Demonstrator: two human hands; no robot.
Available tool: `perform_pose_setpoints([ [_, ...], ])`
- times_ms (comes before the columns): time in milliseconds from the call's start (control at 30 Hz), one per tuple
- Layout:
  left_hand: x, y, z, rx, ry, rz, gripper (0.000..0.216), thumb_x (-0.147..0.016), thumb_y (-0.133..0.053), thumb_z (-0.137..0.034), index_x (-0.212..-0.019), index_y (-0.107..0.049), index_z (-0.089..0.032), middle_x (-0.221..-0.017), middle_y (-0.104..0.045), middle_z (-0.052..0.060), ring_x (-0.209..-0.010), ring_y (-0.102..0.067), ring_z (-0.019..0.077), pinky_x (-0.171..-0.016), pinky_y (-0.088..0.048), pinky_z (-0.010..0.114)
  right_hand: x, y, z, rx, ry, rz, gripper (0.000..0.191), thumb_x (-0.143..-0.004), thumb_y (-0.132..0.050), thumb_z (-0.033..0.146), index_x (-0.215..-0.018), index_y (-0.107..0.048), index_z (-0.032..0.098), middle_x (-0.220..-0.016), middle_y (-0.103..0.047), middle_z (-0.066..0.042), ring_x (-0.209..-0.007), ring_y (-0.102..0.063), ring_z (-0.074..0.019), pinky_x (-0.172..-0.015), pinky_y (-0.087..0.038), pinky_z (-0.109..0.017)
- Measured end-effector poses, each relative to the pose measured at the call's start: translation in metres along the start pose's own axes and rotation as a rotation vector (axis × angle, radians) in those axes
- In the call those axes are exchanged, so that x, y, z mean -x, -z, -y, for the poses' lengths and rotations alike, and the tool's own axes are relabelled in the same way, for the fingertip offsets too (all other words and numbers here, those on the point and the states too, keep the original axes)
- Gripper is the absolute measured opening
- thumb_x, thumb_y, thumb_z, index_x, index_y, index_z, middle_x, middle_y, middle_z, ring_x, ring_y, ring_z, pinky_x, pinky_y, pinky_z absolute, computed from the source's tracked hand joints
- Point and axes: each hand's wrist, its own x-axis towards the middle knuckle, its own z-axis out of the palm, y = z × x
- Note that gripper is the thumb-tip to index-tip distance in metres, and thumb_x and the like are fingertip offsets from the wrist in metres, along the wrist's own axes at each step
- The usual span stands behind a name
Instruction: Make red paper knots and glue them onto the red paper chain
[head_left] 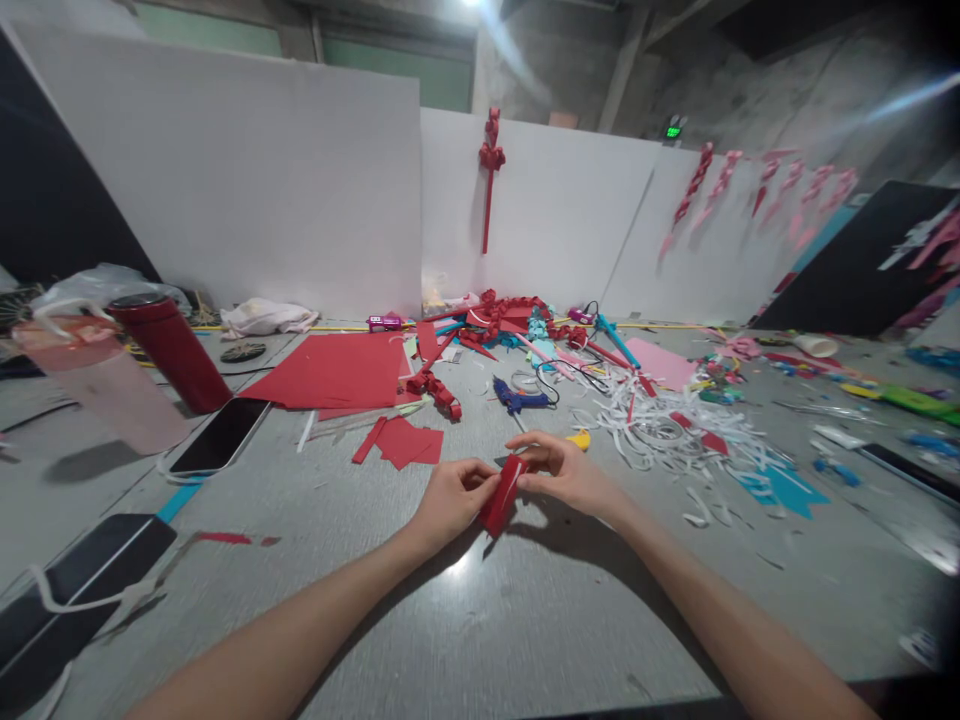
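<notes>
My left hand pinches the left side of a small folded piece of red paper above the grey table. On its other side, the thumb and fingers of my right hand close on the upper edge of the same paper. A pale line runs along the paper's face. Just beyond my hands lies a blue glue gun. To its left are cut red paper scraps and a twisted red paper piece. Something yellow shows behind my right hand.
Large red sheets lie left of centre. White paper shreds are heaped to the right. A phone, a red flask and a pink bottle stand or lie at left. White panels close off the back.
</notes>
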Motion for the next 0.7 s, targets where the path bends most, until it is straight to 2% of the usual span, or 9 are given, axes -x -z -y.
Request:
perform_pose_setpoints([
  [133,0.0024,0.0002,-0.0033,-0.027,-0.009,-0.008,0.032,-0.087,-0.071,-0.045,-0.084,-0.078,-0.015,-0.081,-0.079,0.01,-0.07,-0.073,0.0207,-0.064,-0.053,0.029,-0.0006,-0.0024,-0.0006,0.022,0.004,-0.03,0.042,-0.081,-0.082,0.039,-0.119,-0.068,0.025,-0.102,-0.076,-0.006,-0.092,-0.069,-0.0233,-0.083,-0.055,-0.042],
  [300,0.0034,0.0,-0.006,-0.034,-0.009,-0.014,0.032,-0.087,-0.07,-0.045,-0.085,-0.078,-0.014,-0.079,-0.079,0.008,-0.068,-0.072,0.0199,-0.062,-0.052,0.027,-0.0014,-0.0058,-0.0009,0.07,-0.006,-0.073,0.037,-0.083,-0.079,0.038,-0.117,-0.068,0.025,-0.089,-0.075,-0.002,-0.077,-0.066,-0.0186,-0.072,-0.053,-0.035],
  [533,0.0019,0.0006,-0.0028,-0.066,-0.033,-0.018,0.027,-0.088,-0.069,-0.04,-0.083,-0.079,-0.016,-0.081,-0.079,0.007,-0.071,-0.071,0.019,-0.064,-0.051,0.026,-0.0035,-0.0049,-0.0047,-0.003,-0.031,-0.04,0.035,-0.086,-0.076,0.036,-0.117,-0.067,0.023,-0.084,-0.074,-0.001,-0.07,-0.063,-0.015,-0.067,-0.046,-0.029],
  [700,0.0018,0.0005,-0.0017,-0.06,-0.026,-0.008,0.028,-0.089,-0.069,-0.041,-0.084,-0.078,-0.015,-0.082,-0.079,0.008,-0.073,-0.073,0.0201,-0.067,-0.052,0.027,-0.0046,-0.0029,-0.0099,-0.013,-0.052,-0.043,0.04,-0.084,-0.079,0.038,-0.118,-0.067,0.022,-0.083,-0.075,-0.001,-0.069,-0.063,-0.015,-0.063,-0.045,-0.028],
])
